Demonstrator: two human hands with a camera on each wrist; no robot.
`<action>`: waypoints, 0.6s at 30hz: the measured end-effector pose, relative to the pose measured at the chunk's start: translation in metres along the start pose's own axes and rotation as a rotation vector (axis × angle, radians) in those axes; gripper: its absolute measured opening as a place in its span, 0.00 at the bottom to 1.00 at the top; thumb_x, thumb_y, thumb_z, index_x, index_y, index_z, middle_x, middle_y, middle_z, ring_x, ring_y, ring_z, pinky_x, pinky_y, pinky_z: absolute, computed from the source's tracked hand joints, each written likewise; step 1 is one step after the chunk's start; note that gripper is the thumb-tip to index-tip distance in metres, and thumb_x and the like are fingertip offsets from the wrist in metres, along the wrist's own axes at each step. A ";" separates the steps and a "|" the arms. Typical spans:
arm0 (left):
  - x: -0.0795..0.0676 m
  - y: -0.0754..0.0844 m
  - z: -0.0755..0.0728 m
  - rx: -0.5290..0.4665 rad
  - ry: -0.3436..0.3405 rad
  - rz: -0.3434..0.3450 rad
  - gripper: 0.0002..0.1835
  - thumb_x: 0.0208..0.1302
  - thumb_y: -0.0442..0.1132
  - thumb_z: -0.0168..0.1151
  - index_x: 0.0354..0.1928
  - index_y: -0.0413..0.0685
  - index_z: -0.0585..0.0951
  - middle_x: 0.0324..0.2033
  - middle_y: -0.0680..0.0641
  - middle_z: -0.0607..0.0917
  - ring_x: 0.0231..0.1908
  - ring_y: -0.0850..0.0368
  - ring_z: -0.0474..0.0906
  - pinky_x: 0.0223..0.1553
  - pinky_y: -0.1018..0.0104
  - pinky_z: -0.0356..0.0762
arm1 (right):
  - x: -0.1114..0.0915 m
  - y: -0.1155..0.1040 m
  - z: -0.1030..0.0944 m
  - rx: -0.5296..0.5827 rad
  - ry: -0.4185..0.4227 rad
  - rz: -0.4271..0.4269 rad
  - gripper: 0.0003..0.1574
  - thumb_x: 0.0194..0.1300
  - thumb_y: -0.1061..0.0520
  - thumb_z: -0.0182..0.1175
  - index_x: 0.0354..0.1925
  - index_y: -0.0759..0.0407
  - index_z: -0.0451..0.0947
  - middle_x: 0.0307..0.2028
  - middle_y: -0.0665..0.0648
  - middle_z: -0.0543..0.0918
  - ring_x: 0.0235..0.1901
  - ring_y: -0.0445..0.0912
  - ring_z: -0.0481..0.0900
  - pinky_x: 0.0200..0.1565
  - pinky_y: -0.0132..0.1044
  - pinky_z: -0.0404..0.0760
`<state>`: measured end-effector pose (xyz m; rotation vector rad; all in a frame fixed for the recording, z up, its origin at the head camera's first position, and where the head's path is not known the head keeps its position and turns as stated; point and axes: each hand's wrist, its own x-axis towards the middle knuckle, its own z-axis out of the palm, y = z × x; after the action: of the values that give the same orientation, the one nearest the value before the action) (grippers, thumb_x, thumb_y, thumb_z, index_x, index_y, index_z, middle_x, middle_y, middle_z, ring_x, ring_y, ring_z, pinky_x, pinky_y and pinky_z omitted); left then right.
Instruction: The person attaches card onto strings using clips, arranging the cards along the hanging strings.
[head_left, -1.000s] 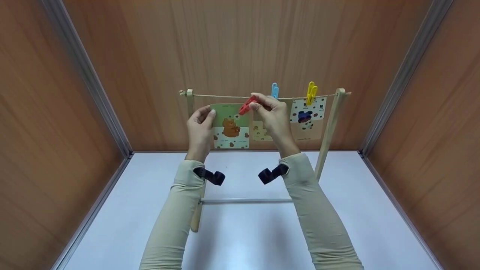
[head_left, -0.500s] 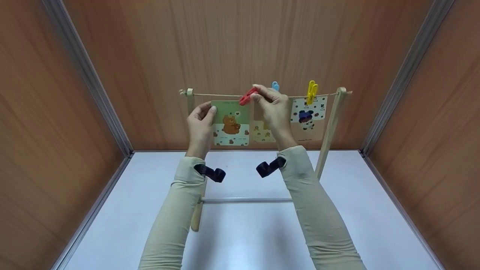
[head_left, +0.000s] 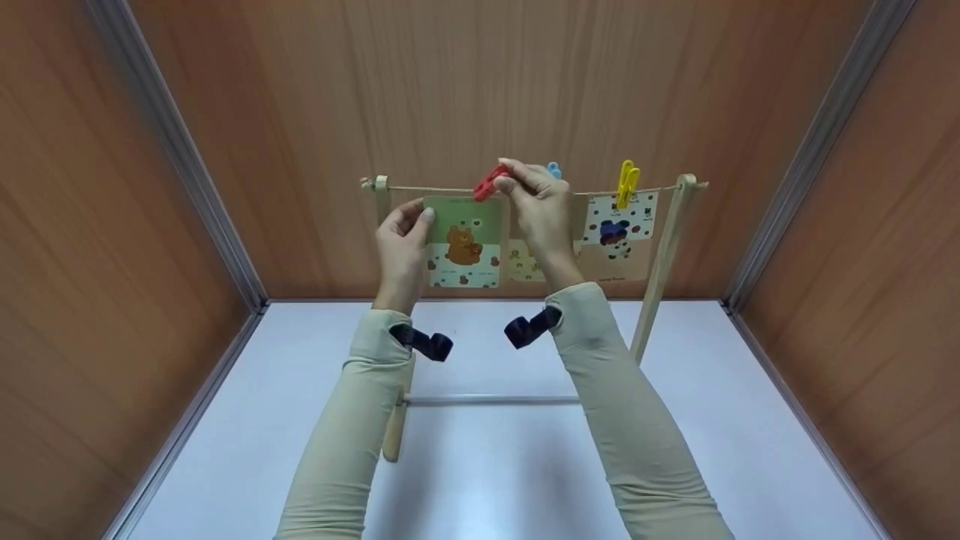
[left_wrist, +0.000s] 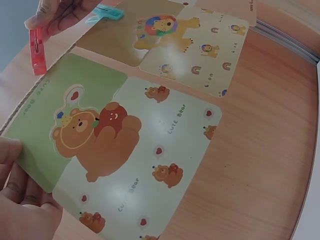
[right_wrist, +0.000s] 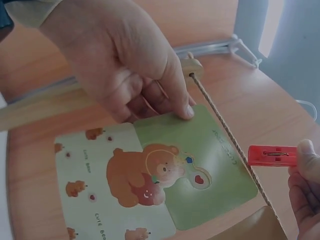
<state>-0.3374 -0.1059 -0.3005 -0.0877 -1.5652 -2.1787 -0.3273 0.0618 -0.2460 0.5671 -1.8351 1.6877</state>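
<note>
My left hand [head_left: 403,247] pinches the left edge of a green-and-white bear card [head_left: 463,251], thumb on the front and fingers behind. The card stands upright, its top edge right at the twine [right_wrist: 220,115]. Above the card's upper right corner, my right hand [head_left: 541,214] pinches a red clothespin [head_left: 490,183] between thumb and fingers. In the right wrist view the clothespin's tip overlaps the twine. Just right of the bear card, a lion card [left_wrist: 185,45] hangs from a blue clothespin [left_wrist: 106,14], partly hidden behind my right hand in the head view.
A yellow clothespin [head_left: 628,184] holds another patterned card [head_left: 616,236] on the right of the line. Wooden posts [head_left: 664,262] carry the twine, and a crossbar [head_left: 491,400] joins them low down. Wood-grain panels [head_left: 480,82] surround the white table [head_left: 480,480].
Both hands have risen a little, bringing the bear card up to the twine. The red clothespin has moved up and slightly left, from in front of the card to its top edge.
</note>
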 end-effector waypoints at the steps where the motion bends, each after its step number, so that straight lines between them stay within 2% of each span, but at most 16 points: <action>1: 0.000 0.001 0.000 0.004 -0.001 0.001 0.14 0.68 0.33 0.56 0.54 0.36 0.75 0.42 0.47 0.79 0.43 0.58 0.76 0.47 0.69 0.76 | 0.001 0.000 0.001 -0.008 0.004 0.000 0.19 0.60 0.60 0.63 0.50 0.65 0.82 0.44 0.62 0.83 0.45 0.46 0.80 0.47 0.29 0.80; 9: 0.005 0.004 0.002 0.076 -0.003 0.036 0.15 0.68 0.33 0.56 0.54 0.34 0.76 0.43 0.45 0.79 0.42 0.59 0.75 0.44 0.71 0.74 | 0.009 -0.002 0.008 -0.028 0.024 0.000 0.19 0.59 0.60 0.63 0.50 0.65 0.82 0.44 0.63 0.83 0.45 0.47 0.82 0.47 0.30 0.81; 18: 0.006 0.008 0.002 0.080 -0.017 0.005 0.15 0.69 0.34 0.55 0.55 0.36 0.75 0.45 0.44 0.79 0.43 0.57 0.75 0.45 0.69 0.75 | 0.012 -0.004 0.016 -0.055 0.018 0.039 0.19 0.61 0.59 0.62 0.51 0.64 0.81 0.44 0.62 0.83 0.45 0.46 0.83 0.48 0.30 0.81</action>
<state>-0.3401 -0.1081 -0.2908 -0.0850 -1.6580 -2.1140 -0.3360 0.0463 -0.2354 0.4953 -1.8851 1.6562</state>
